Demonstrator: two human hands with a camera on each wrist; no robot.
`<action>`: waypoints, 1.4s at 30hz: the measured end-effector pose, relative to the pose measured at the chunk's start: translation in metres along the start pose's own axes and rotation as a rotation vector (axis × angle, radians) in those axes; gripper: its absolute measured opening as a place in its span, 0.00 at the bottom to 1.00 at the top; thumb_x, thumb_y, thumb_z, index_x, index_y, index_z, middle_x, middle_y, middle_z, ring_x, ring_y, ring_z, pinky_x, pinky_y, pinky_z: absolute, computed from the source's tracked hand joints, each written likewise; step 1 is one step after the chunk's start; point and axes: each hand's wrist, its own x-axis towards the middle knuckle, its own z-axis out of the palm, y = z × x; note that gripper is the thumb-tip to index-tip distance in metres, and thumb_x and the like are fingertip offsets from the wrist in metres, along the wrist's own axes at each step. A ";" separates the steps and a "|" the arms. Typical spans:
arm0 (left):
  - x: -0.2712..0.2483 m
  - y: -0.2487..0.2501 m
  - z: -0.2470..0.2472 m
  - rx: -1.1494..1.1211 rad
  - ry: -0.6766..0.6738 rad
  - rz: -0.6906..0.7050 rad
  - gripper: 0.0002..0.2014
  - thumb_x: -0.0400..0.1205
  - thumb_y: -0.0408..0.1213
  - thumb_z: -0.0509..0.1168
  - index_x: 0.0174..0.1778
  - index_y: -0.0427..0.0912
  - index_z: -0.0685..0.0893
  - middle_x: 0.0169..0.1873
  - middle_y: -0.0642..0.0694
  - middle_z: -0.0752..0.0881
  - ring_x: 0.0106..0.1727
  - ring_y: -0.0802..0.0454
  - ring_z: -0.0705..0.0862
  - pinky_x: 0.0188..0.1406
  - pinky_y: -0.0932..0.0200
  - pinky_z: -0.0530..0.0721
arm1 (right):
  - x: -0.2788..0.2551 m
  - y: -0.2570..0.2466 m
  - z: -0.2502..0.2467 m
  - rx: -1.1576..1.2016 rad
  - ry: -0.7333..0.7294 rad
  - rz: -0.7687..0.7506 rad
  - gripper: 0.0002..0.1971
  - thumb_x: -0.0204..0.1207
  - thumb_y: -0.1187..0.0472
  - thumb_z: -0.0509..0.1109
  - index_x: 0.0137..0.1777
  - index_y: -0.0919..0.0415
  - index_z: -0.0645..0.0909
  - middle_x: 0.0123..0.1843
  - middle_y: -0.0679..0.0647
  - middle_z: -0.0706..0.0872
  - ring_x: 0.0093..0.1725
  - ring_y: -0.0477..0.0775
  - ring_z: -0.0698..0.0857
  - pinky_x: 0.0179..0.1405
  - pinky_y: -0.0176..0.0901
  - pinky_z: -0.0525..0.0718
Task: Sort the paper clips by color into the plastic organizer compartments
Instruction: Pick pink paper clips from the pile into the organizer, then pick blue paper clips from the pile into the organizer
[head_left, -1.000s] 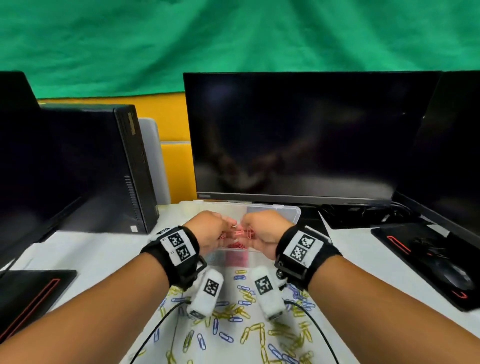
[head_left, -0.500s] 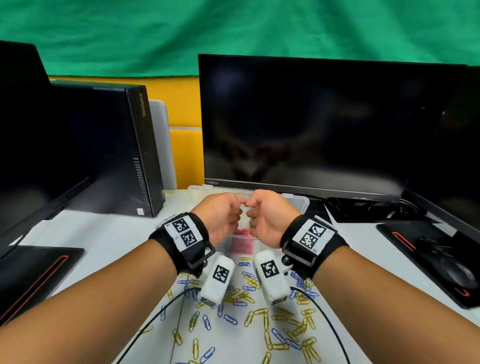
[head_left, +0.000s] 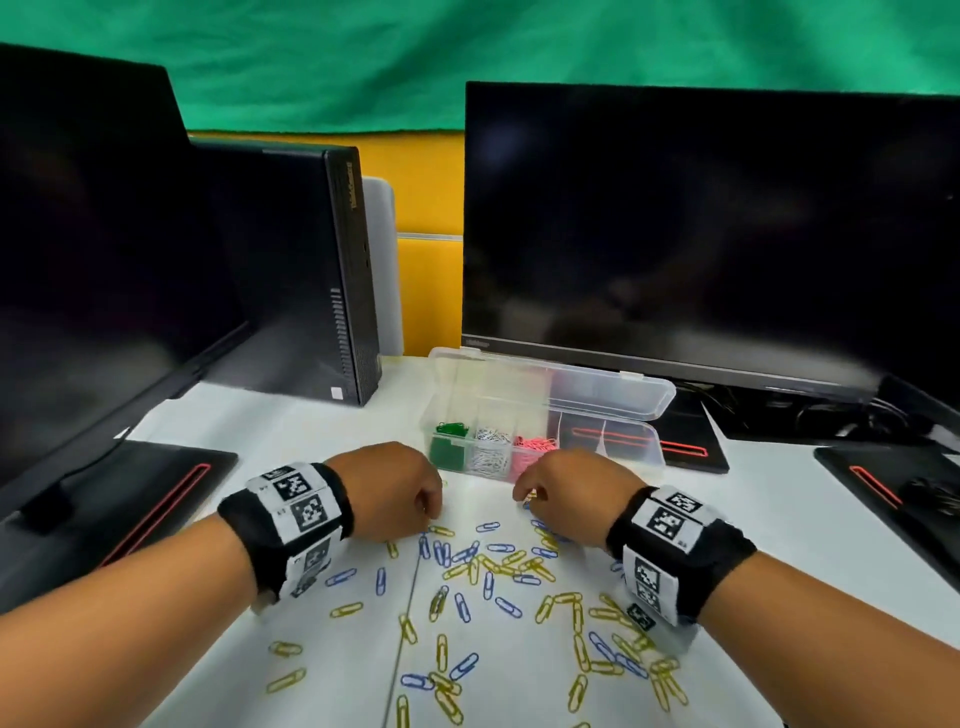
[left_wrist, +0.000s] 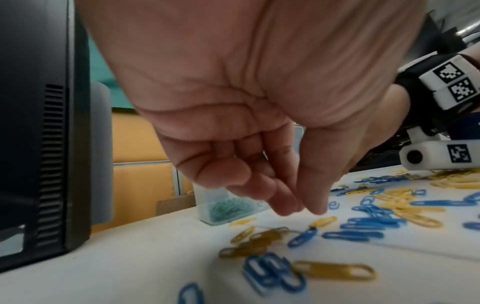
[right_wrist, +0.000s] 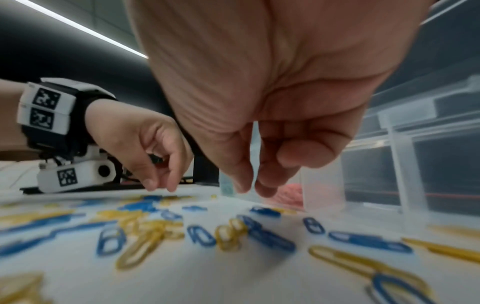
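The clear plastic organizer (head_left: 631, 449) stands open behind my hands. It holds green clips (head_left: 448, 431), white clips (head_left: 491, 436) and pink clips (head_left: 535, 446) in three neighbouring compartments. Blue clips (head_left: 509, 605) and yellow clips (head_left: 566, 600) lie scattered on white paper in front of it. My left hand (head_left: 428, 512) hangs over the pile's far left edge, its thumb and fingertips (left_wrist: 315, 208) close together, just above a yellow clip (left_wrist: 323, 221) and holding nothing. My right hand (head_left: 524, 501) hovers at the far right edge, thumb and forefinger (right_wrist: 240, 185) slightly apart and empty.
A dark monitor (head_left: 701, 223) stands right behind the organizer, and a black computer case (head_left: 311, 270) to its left. Black mouse pads (head_left: 140, 509) lie at both sides, with a mouse (head_left: 935, 493) on the right one. The organizer's two right compartments look empty.
Both hands were together over the pink compartment, holding pink clips a second ago. They have since drawn apart, come back toward me and dropped low over the loose blue and yellow clips, empty.
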 end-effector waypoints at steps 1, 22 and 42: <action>0.000 -0.002 0.003 -0.005 0.006 -0.008 0.07 0.81 0.45 0.67 0.51 0.55 0.90 0.46 0.61 0.87 0.45 0.61 0.80 0.52 0.62 0.82 | 0.002 -0.002 0.002 -0.019 -0.005 0.007 0.15 0.79 0.57 0.67 0.61 0.44 0.88 0.60 0.45 0.89 0.58 0.51 0.85 0.55 0.42 0.83; -0.017 -0.024 0.007 -0.216 0.190 -0.180 0.04 0.77 0.42 0.69 0.38 0.52 0.81 0.36 0.56 0.83 0.38 0.57 0.80 0.35 0.62 0.76 | 0.003 -0.007 0.008 -0.096 -0.032 0.084 0.08 0.79 0.60 0.66 0.46 0.45 0.84 0.47 0.46 0.86 0.47 0.51 0.84 0.41 0.38 0.79; -0.036 -0.045 0.012 -0.040 0.041 -0.398 0.17 0.79 0.58 0.67 0.49 0.48 0.89 0.47 0.50 0.89 0.48 0.50 0.86 0.53 0.55 0.86 | -0.008 -0.025 0.006 -0.059 -0.008 -0.186 0.09 0.87 0.54 0.54 0.51 0.47 0.76 0.47 0.48 0.85 0.46 0.54 0.82 0.42 0.40 0.78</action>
